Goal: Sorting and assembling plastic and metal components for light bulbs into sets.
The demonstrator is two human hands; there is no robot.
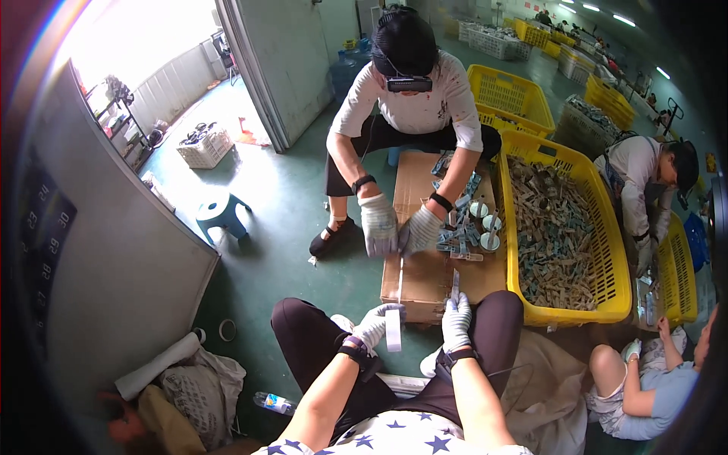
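My left hand (371,326), in a pale knit glove, is closed on a roll of white tape (393,331) beside the near left corner of a cardboard box (474,287). A narrow white strip (400,279) runs up the box's left side from near the roll. Also gloved, my right hand (456,324) grips a slim, flat, pale piece (456,283) pointing away from me; its exact kind is unclear. Across the box, a co-worker's two gloved hands (398,227) are low over its left edge.
Small blue and clear plastic parts (462,231) and round white-topped pots (490,241) lie on the box's far right. A yellow crate (618,292) heaped with parts stands right. A blue stool (222,214), a water bottle (274,403) and sacks (201,390) are left. Two other people sit at right.
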